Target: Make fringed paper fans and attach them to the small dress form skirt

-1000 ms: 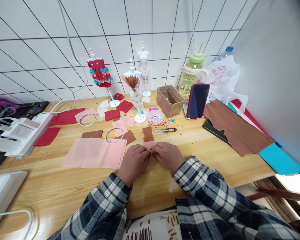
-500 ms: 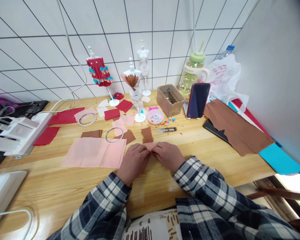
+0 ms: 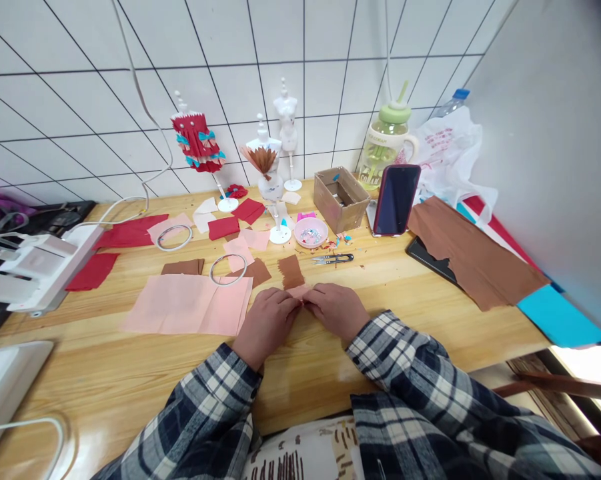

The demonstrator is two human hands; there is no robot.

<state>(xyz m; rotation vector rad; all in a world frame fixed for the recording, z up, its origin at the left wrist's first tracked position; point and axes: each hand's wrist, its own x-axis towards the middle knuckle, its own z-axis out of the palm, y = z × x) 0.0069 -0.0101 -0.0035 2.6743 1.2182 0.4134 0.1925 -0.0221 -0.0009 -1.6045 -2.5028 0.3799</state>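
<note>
My left hand [image 3: 269, 321] and my right hand [image 3: 336, 309] meet close together at the front middle of the table, fingertips pinched on a small pink piece of crepe paper or thin fabric [image 3: 298, 291]. Most of that piece is hidden under the fingers. Just beyond it, touching or nearly so, lies a brown piece with jagged edges [image 3: 291, 271]. Thread snips [image 3: 334, 259] lie behind my right hand. Left of my left hand are a large pink sheet [image 3: 180, 305] and a silver ring [image 3: 229, 269] resting over pink and brown pieces.
Behind stand small white mannequins [image 3: 286, 120], one in a red ruffled dress [image 3: 197, 143]. A pink dish of sequins [image 3: 311, 233], a cardboard box [image 3: 341, 203], a propped phone [image 3: 396, 200] and a large drink bottle [image 3: 386, 147] line the back. A power strip [image 3: 50, 263] sits left, brown material [image 3: 475, 250] right.
The brown jagged piece has turned slightly and shifted a little left. The pink piece tilts a bit between my fingers; both hands stay nearly in place.
</note>
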